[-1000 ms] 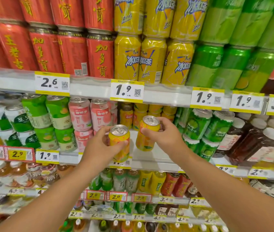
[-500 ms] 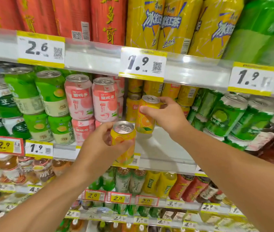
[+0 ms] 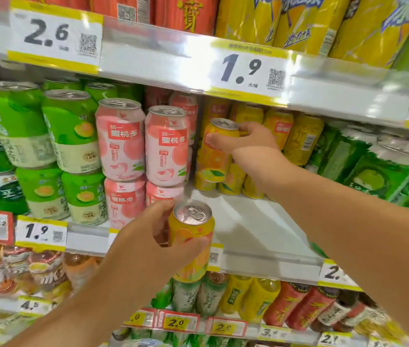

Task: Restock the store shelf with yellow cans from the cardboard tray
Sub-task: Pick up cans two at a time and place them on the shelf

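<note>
My right hand [image 3: 246, 141] grips a yellow can [image 3: 214, 152] near its top, deep in the middle shelf, atop the lower row of stocked yellow cans [image 3: 231, 182]. More yellow cans [image 3: 298, 136] stand stacked behind it. My left hand [image 3: 148, 241] holds a second yellow can [image 3: 191, 236] upright in front of the shelf edge, below the pink cans. A bare stretch of white shelf [image 3: 256, 226] lies between the two cans. The cardboard tray is out of sight.
Pink peach cans [image 3: 143, 144] stand stacked left of the yellow slot, green cans [image 3: 55, 136] further left and green cans [image 3: 378, 169] on the right. The upper shelf's price rail [image 3: 248, 68] hangs low overhead. Bottles fill the shelf below [image 3: 248, 301].
The camera has closed in on the shelf. My right hand has carried its can deeper and onto the stacked yellow cans; my left hand with its can has stayed in front of the shelf edge.
</note>
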Demonstrator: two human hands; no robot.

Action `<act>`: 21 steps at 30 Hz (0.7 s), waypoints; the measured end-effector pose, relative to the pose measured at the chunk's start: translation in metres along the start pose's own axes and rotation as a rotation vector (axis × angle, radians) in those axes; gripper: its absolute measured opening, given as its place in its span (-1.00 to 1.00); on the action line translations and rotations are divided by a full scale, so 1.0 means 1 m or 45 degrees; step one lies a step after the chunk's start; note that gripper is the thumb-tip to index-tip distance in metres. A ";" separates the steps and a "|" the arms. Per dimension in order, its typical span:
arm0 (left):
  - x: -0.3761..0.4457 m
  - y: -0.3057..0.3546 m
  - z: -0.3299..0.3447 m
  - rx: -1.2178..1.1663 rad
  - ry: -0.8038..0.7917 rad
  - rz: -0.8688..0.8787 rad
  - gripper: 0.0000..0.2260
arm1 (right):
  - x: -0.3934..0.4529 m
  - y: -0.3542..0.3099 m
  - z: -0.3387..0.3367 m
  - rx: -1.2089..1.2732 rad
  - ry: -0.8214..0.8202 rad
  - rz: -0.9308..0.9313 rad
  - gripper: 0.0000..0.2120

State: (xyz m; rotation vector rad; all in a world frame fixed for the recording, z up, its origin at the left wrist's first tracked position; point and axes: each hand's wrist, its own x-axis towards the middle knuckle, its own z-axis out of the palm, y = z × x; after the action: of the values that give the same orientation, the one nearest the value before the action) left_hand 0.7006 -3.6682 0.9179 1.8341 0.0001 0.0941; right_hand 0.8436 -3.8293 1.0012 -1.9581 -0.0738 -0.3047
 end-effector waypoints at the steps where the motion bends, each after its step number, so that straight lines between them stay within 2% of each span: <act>1: 0.000 -0.003 -0.001 -0.003 -0.007 -0.007 -0.60 | 0.002 -0.002 0.002 -0.018 0.011 -0.013 -0.53; 11: -0.006 -0.019 -0.008 0.033 -0.027 -0.062 -0.54 | 0.020 -0.006 0.015 -0.153 0.136 -0.006 -0.70; 17: -0.005 -0.021 -0.014 -0.021 -0.064 -0.051 -0.49 | 0.029 -0.022 0.026 -0.200 0.239 -0.084 -0.59; 21: -0.005 -0.022 -0.016 -0.028 -0.080 -0.040 -0.45 | 0.037 -0.033 0.027 -0.247 0.250 -0.151 -0.66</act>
State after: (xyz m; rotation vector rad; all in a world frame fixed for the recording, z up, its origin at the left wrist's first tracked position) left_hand 0.6955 -3.6477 0.9007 1.8140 -0.0163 0.0142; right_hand 0.8778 -3.7944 1.0301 -2.1086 -0.0341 -0.5998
